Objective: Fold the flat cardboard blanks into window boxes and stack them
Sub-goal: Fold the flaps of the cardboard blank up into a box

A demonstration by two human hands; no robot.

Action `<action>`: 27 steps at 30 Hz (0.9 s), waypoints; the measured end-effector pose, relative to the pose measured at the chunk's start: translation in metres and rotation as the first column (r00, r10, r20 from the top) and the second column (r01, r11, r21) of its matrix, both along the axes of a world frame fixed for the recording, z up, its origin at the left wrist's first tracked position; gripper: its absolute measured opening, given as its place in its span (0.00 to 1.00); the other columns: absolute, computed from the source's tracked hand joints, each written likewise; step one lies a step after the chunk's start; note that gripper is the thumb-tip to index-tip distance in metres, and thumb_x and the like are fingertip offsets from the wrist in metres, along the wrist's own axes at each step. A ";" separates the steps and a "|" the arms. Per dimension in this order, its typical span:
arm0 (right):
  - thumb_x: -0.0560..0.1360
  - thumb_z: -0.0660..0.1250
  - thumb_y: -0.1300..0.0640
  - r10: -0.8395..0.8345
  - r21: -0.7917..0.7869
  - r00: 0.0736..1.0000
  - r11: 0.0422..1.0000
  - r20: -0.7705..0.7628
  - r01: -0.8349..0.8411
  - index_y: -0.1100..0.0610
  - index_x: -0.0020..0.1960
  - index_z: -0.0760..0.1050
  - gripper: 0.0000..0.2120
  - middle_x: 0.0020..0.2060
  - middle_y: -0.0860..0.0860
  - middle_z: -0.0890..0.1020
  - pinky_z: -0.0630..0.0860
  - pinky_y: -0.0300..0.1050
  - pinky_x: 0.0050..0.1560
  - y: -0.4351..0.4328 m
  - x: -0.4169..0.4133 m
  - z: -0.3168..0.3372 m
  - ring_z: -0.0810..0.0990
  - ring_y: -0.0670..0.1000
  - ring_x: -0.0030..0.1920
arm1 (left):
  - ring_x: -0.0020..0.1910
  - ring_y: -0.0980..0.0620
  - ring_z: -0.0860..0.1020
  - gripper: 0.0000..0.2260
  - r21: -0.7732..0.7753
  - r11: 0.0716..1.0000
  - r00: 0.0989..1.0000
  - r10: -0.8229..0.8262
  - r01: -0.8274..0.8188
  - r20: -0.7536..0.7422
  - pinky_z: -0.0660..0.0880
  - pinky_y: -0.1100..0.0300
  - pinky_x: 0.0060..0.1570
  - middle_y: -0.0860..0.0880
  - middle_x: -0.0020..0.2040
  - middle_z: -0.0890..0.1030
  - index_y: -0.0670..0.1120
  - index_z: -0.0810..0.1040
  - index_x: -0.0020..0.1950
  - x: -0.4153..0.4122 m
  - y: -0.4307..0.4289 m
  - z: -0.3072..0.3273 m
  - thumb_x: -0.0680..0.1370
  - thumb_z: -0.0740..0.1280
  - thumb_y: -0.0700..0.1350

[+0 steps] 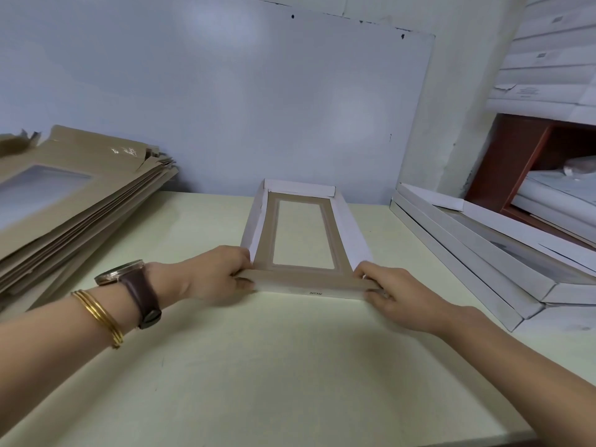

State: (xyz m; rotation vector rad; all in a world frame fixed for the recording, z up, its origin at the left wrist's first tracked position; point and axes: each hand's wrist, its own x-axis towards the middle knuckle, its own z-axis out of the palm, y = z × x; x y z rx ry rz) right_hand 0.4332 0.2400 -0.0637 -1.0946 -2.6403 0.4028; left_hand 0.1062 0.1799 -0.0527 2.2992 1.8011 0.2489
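A half-folded window box (350, 227) lies on the pale green table (258, 366), its white side walls raised and a clear window in its brown floor. My left hand (216, 274) pinches the near-left corner of the box's front flap. At the near-right corner, my right hand (392, 290) grips the same flap, fingers curled over it. A stack of flat brown blanks (80, 201) with windows sits at the left. Folded white boxes (483, 262) are stacked at the right.
A pale blue wall (225, 91) stands just behind the table. A brown shelf unit (522, 156) with white packages rises at the far right behind the folded stack. More white boxes sit on top of it.
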 end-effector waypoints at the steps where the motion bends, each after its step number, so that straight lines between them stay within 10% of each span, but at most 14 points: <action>1: 0.77 0.59 0.63 -0.015 -0.037 0.999 0.999 -0.030 0.014 0.47 0.50 0.66 0.10 0.38 0.50 0.75 0.66 0.41 0.36 0.001 0.000 0.000 0.70 0.50 0.36 | 0.46 0.48 0.74 0.08 -0.007 1.000 1.000 0.008 -0.008 -0.007 0.71 0.58 0.47 0.48 0.47 0.76 0.42 0.77 0.44 0.000 0.002 0.002 0.78 0.66 0.45; 12: 0.78 0.62 0.53 -0.162 -0.197 0.965 0.973 -0.205 0.122 0.41 0.49 0.68 0.06 0.31 0.38 0.75 0.66 0.37 0.32 0.016 -0.001 0.001 0.69 0.42 0.30 | 0.50 0.51 0.74 0.10 -0.047 0.986 0.931 0.166 -0.159 0.326 0.68 0.65 0.45 0.54 0.49 0.77 0.51 0.75 0.60 -0.002 0.006 0.007 0.79 0.64 0.43; 19: 0.78 0.60 0.57 -0.151 -0.123 0.970 0.984 -0.192 0.129 0.43 0.54 0.59 0.12 0.40 0.51 0.75 0.65 0.35 0.31 0.016 -0.006 0.001 0.67 0.42 0.30 | 0.34 0.52 0.67 0.09 -0.005 0.994 0.934 0.109 -0.113 0.340 0.65 0.66 0.34 0.50 0.36 0.73 0.52 0.63 0.56 0.003 0.003 -0.002 0.80 0.60 0.41; 27: 0.80 0.59 0.56 -0.087 0.036 0.993 0.995 -0.078 0.090 0.43 0.50 0.68 0.07 0.47 0.41 0.70 0.69 0.41 0.47 0.016 -0.010 -0.004 0.71 0.38 0.47 | 0.38 0.48 0.69 0.06 0.074 0.996 0.971 0.038 -0.057 0.235 0.67 0.55 0.40 0.42 0.39 0.76 0.52 0.70 0.50 0.005 -0.001 -0.008 0.81 0.58 0.40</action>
